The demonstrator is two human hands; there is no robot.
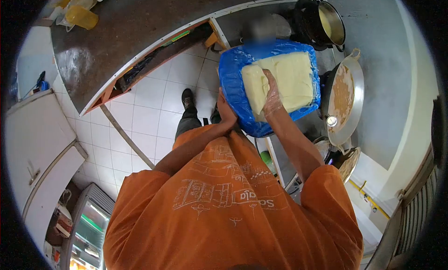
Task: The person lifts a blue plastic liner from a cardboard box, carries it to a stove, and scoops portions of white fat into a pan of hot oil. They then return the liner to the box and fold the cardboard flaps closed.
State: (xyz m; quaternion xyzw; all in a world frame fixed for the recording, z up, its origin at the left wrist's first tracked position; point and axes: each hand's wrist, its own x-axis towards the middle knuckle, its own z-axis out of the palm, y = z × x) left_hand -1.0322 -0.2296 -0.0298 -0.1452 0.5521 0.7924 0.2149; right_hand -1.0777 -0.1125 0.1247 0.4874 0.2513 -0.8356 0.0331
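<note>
Pressing the gloved right hand flat on the pale block, grip apart. Clamping the grip of the left hand on the blue bag.

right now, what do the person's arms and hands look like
Both arms come out of short orange sleeves of a T-shirt with a white line print. The right hand seems to wear a thin clear glove; the left hand looks bare.

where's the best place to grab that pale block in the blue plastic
Likely from the near side, under the blue plastic where the left hand sits, with the right hand flat on top. The pale block is a broad, flat slab, too wide to pinch across.
</note>
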